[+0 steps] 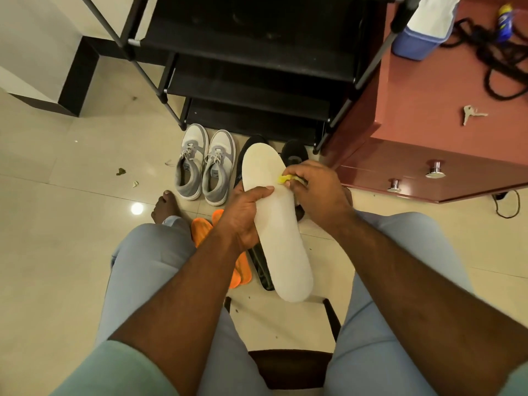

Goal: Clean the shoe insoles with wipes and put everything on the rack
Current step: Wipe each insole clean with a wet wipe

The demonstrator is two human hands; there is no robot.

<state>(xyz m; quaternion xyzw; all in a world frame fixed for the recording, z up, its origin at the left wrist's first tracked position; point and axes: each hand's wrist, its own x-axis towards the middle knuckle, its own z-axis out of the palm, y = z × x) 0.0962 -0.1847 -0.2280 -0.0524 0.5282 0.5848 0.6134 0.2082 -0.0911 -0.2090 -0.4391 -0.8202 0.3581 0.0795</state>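
Home entryway or bedroom: tiled floor (57, 224), black shoe rack (251, 70), sneakers (204, 164), wooden dresser (428, 132) with keys (473, 113).

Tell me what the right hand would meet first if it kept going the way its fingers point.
Most likely the white insole: the right hand pinches a yellow wipe at its edge, fingers pointing left across it. Depth is uncertain.
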